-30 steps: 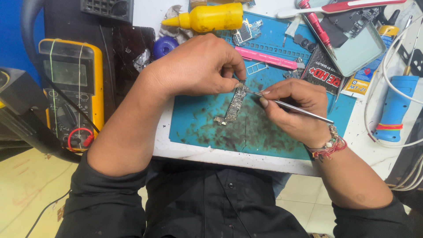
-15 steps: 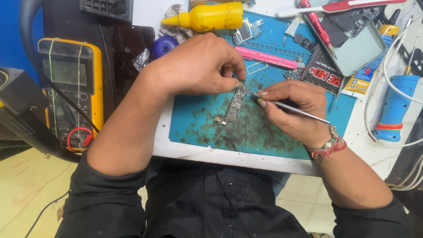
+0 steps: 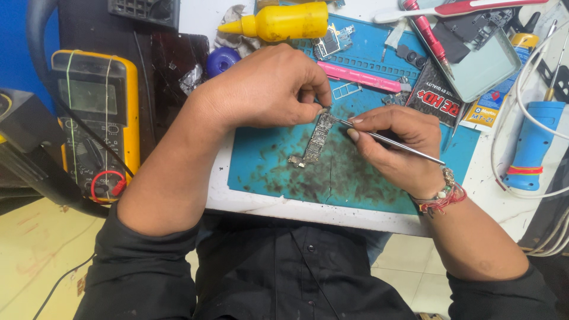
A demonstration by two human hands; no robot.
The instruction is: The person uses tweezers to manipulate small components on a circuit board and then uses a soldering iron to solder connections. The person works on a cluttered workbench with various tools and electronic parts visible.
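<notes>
A narrow circuit board (image 3: 314, 140) is pinned at its upper end by the pinched fingertips of the left hand (image 3: 267, 89), its lower end lying on the stained teal mat (image 3: 267, 172) directly under both hands; a thin metal probe (image 3: 391, 142) is clamped pen-fashion in the right hand (image 3: 397, 145), its tip laid against the board's top edge just beside the left fingertips; the step in hand is judged to be fine picking or prying at a part near that edge, and steady downward hold with small, light tip strokes is called for. Beyond the right hand, a shallow grey tray (image 3: 495, 71) is seen holding dark flat parts; a yellow squeeze bottle (image 3: 278, 22) lies beyond the left hand on the tabletop (image 3: 261, 204), its contents hidden.
</notes>
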